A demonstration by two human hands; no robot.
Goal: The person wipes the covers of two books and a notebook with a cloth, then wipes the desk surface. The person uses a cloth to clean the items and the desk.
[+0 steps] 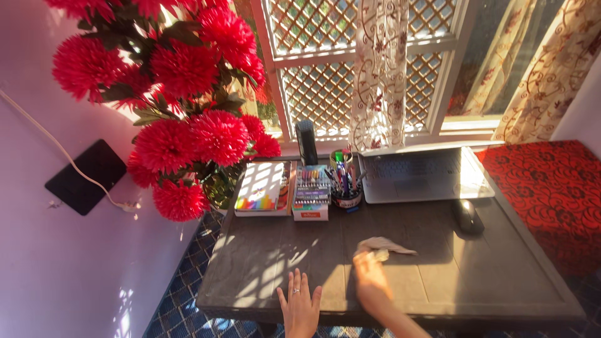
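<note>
Two hands work at the near edge of the desk (476, 275). Our left hand (301, 305) lies flat on the wood, palm down, fingers spread wide, holding nothing; a ring shows on one finger. Our right hand (369, 278) is closed on a crumpled cloth (383, 245), pressing it against the desk near the middle, just forward of the wrist. The cloth's long axis runs left to right, and its free end points right, toward the mouse (467, 216), which sits well apart from it.

Along the far edge we see, left to right: a vase of red flowers (188, 119) at the left corner, a book (263, 186) with a coloured cover, a box of markers (311, 191) just beside it, a pen cup (345, 188), and a laptop (421, 174) lying open. A dark cylinder (307, 142) stands upright behind the markers, at the window (369, 56).
</note>
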